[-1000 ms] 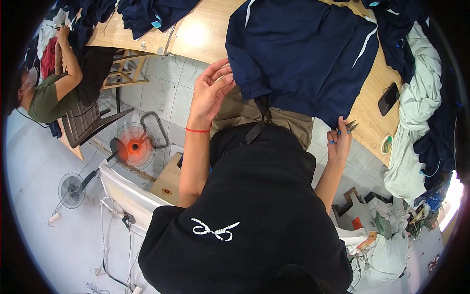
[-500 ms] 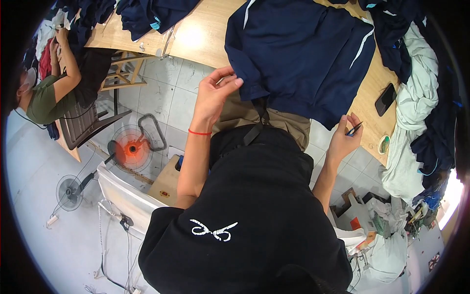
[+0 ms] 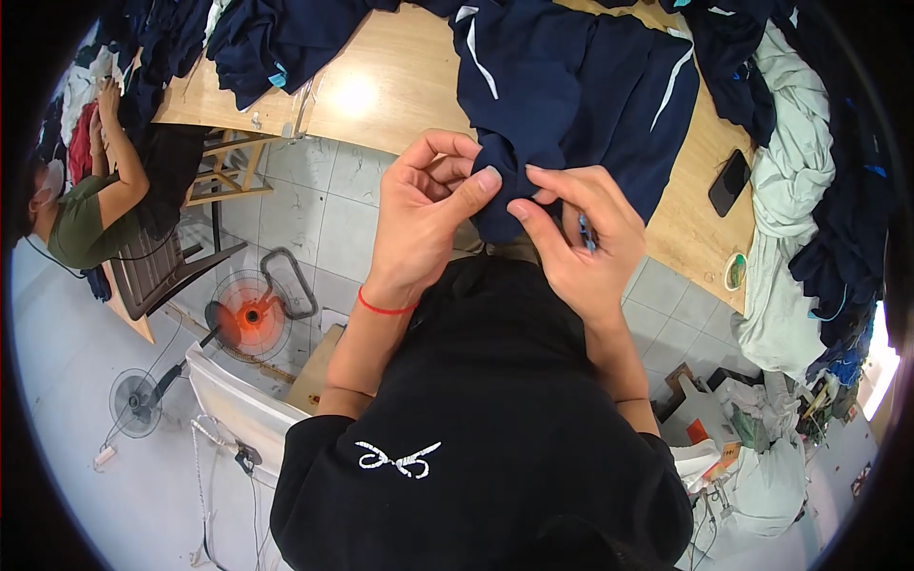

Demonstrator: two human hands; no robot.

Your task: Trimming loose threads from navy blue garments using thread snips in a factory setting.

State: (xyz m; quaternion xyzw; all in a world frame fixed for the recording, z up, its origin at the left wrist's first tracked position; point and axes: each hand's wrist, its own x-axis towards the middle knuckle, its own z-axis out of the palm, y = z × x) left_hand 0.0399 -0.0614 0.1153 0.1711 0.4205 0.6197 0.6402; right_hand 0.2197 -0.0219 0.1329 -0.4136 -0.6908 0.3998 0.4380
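Observation:
A navy blue garment with white stripes lies over the table's front edge, its near part gathered up between my hands. My left hand, with a red string at the wrist, is closed, thumb and fingers pinching the navy cloth. Just right of it, my right hand has its thumb and forefinger close together at the fabric's edge; whether they grip a bit of it, I cannot tell. Tucked into that hand's curled fingers is a small blue tool, apparently thread snips, mostly hidden.
On the wooden table lie a black phone, a small round container and more navy garments. Pale cloth hangs at the right. Far left, a person handles cloth beside a brown chair. Fans stand left.
My right hand has moved left and up from the garment's right corner to beside my left hand. The garment's near edge is now lifted and bunched. The blue tool stays in my right hand.

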